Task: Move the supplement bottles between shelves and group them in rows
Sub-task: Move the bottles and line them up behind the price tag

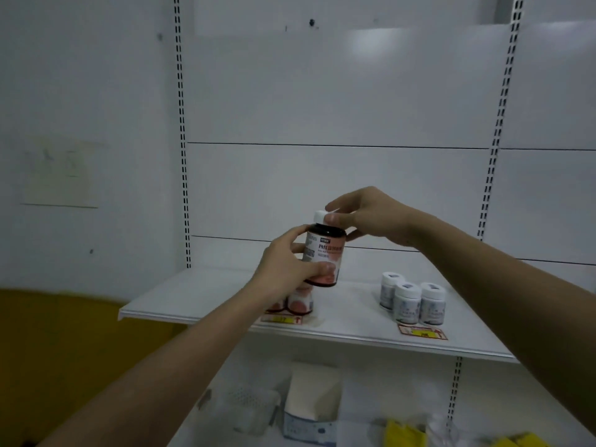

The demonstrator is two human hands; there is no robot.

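Both hands hold a dark brown supplement bottle with pink label (323, 254) above the white metal shelf (206, 295): left hand (292, 262) gripping its body, right hand (361, 217) pinching the cap. Three white bottles (412, 300) already stand grouped; more pink-labelled bottles (298, 303) wait below the hands, so grouping seems partway done

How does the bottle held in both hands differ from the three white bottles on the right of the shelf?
The held bottle is dark with a pink and white label; the white bottles are pale all over. The held bottle looks larger. It is up off the shelf, left hand round its body and right hand on its cap, while the white bottles stand grouped on the shelf. All have white caps and are upright.
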